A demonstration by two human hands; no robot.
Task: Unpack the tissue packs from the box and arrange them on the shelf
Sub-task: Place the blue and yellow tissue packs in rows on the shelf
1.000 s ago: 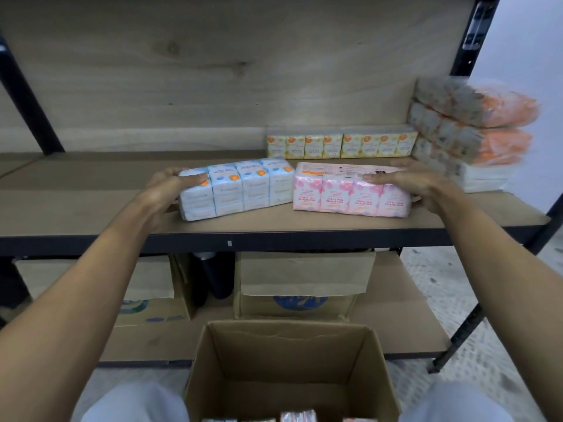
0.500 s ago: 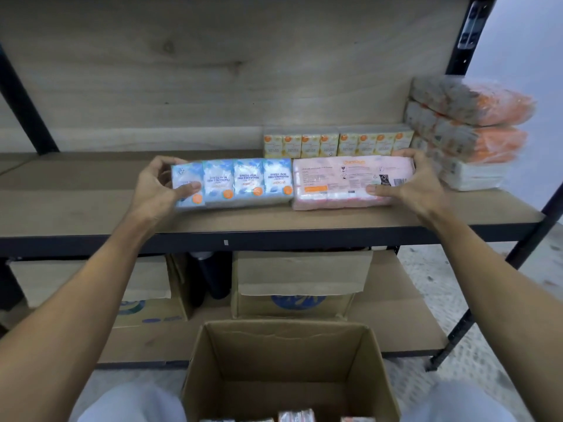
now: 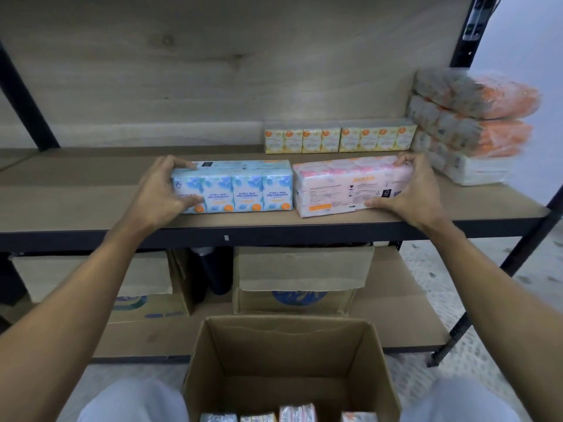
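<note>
A blue tissue pack (image 3: pixel 240 187) stands on its long edge on the wooden shelf (image 3: pixel 79 205), and my left hand (image 3: pixel 164 190) grips its left end. Right beside it, touching, stands a pink tissue pack (image 3: pixel 344 187) with its printed back facing me; my right hand (image 3: pixel 411 190) grips its right end. Two yellow tissue packs (image 3: pixel 338 138) line the back of the shelf. The open cardboard box (image 3: pixel 286 360) sits below between my knees, with several packs (image 3: pixel 289 415) showing at its bottom.
Three large orange-and-white tissue bundles (image 3: pixel 469 123) are stacked at the shelf's right end. Two cardboard boxes (image 3: pixel 298 278) and a dark bottle (image 3: pixel 216 269) stand on the lower shelf. Black metal posts (image 3: pixel 463 35) frame the shelf. The shelf's left half is bare wood.
Both packs lay flat a second ago; my hands tipped them upright onto their long edges, pushed them together and slid them a little further back.
</note>
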